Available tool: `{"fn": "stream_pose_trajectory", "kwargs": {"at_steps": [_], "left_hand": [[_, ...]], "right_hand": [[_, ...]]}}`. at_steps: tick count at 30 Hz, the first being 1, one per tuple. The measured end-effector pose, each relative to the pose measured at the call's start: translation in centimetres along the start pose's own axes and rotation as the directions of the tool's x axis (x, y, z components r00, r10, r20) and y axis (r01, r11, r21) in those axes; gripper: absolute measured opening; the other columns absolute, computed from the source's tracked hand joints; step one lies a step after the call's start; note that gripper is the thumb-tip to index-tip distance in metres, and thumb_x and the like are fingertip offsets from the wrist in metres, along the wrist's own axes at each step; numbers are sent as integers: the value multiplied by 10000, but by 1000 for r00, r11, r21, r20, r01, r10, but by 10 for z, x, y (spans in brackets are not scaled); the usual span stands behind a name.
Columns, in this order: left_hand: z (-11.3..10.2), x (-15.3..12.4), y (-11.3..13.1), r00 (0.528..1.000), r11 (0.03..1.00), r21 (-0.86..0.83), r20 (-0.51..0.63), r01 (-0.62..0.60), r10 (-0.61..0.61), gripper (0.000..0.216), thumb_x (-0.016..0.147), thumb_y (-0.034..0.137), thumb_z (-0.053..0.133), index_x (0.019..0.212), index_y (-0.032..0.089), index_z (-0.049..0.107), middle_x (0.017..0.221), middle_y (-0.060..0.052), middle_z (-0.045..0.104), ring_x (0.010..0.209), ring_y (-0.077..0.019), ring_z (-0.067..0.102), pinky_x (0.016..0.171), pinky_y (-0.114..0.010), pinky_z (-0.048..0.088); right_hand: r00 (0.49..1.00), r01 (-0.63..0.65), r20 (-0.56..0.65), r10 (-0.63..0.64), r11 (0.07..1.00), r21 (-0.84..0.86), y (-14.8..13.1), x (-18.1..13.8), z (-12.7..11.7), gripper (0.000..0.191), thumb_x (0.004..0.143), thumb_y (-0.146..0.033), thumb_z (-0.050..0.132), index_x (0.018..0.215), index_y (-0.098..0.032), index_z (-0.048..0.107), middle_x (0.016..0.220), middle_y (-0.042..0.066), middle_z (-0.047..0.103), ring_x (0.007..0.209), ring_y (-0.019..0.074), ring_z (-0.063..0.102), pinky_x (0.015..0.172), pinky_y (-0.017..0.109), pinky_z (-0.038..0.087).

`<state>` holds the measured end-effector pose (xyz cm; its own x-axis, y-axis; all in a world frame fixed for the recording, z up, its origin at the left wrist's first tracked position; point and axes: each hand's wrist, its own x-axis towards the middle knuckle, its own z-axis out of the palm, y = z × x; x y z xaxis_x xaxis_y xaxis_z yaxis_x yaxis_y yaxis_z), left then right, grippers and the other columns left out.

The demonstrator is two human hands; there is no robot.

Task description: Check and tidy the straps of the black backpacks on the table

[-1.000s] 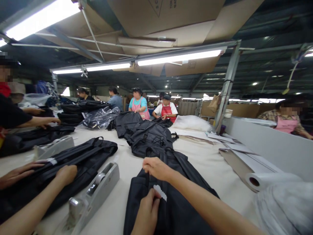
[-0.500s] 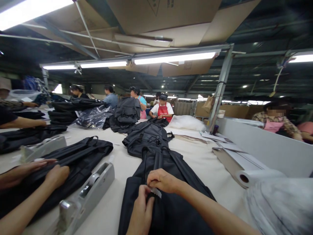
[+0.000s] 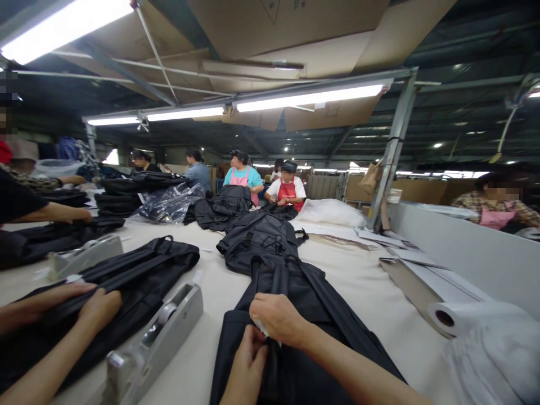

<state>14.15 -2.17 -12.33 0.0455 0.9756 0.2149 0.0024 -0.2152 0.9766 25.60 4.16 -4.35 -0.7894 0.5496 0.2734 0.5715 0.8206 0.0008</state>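
A black backpack lies on the table in front of me, its straps running away from me. My left hand is closed on a black backpack strap, thumb and fingers pinched together. Just above it my right hand is bent over the same strap, its fingers closed on a short whitish piece of tape. Most of the tape is hidden under my fingers, and the two hands nearly touch. A grey tape dispenser stands to the left of the backpack.
At left, a co-worker's hands work on another black backpack. More black backpacks lie ahead, with people beyond. On the right are a plastic film roll, cardboard sheets and a metal post.
My right hand has closed down over the tape, whose jagged end showed before and is now mostly covered. Across the table, a raised backpack has been lowered. The view has shifted slightly.
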Motion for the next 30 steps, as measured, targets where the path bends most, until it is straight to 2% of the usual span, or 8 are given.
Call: {"fn": "stream_pose_trajectory", "kwargs": {"at_steps": [6, 9, 12, 16, 21, 25, 27, 30], "left_hand": [[1, -2, 6, 982, 982, -47, -43, 181, -183, 310, 746, 436, 561, 913, 185, 491, 710, 12, 590, 682, -164, 570, 641, -263, 429], [4, 1, 13, 949, 941, -136, 97, 310, -299, 401, 648, 466, 660, 877, 167, 524, 657, 15, 600, 626, -160, 568, 598, -255, 398], [9, 2, 20, 957, 962, -102, 170, 253, -234, 247, 613, 307, 666, 779, 160, 555, 753, -5, 627, 753, -176, 588, 693, -259, 413], [12, 2, 20, 990, 972, 190, -5, 137, -138, 76, 647, 208, 579, 702, 174, 539, 687, 20, 579, 714, -161, 548, 640, -245, 388], [6, 11, 15, 890, 897, -2, 118, 443, -440, 192, 588, 245, 670, 736, 145, 598, 615, 16, 604, 615, -165, 586, 582, -249, 409], [5, 16, 20, 829, 834, -101, 223, 542, -512, 291, 543, 301, 753, 752, 138, 631, 598, 4, 628, 606, -187, 624, 578, -262, 441], [7, 16, 24, 835, 842, -105, 245, 529, -493, 284, 563, 280, 741, 787, 133, 645, 637, -8, 651, 617, -175, 629, 578, -251, 440], [9, 14, 33, 850, 870, -58, 256, 489, -461, 249, 595, 230, 708, 813, 127, 647, 683, -16, 667, 609, -147, 618, 556, -225, 416]], "right_hand": [[998, -16, 66, -9, 931, 364, 20, 5, -12, 160, 818, -184, 492, 812, -199, 651, 767, -4, 657, 730, 126, 588, 655, 207, 392], [992, -97, 122, 30, 803, 587, 30, -4, -21, 152, 782, -169, 504, 773, -180, 656, 675, -21, 621, 639, 106, 565, 610, 185, 401], [981, -193, 90, 174, 786, 587, 27, -11, -15, 122, 729, -152, 538, 713, -183, 655, 638, -31, 610, 614, 105, 543, 591, 188, 384], [933, -298, 2, 360, 770, 564, 14, -13, 4, 183, 734, -128, 476, 717, -182, 650, 668, -13, 628, 647, 119, 543, 608, 206, 381], [917, -302, -27, 399, 734, 608, 16, -21, -11, 107, 707, -142, 525, 708, -190, 620, 696, -18, 633, 664, 117, 565, 627, 200, 417], [713, -636, 298, 635, 406, 656, 20, -46, -34, 277, 849, -355, 446, 682, -163, 557, 651, 50, 626, 532, 151, 593, 543, 282, 484], [609, -751, 568, 553, 174, 637, 17, -59, -31, 461, 880, -501, 377, 639, -145, 545, 579, 76, 612, 453, 166, 588, 461, 300, 488], [586, -732, 675, 449, -65, 678, 6, -71, -10, 489, 841, -574, 459, 692, -125, 582, 583, 57, 608, 468, 137, 589, 452, 256, 484]]}}
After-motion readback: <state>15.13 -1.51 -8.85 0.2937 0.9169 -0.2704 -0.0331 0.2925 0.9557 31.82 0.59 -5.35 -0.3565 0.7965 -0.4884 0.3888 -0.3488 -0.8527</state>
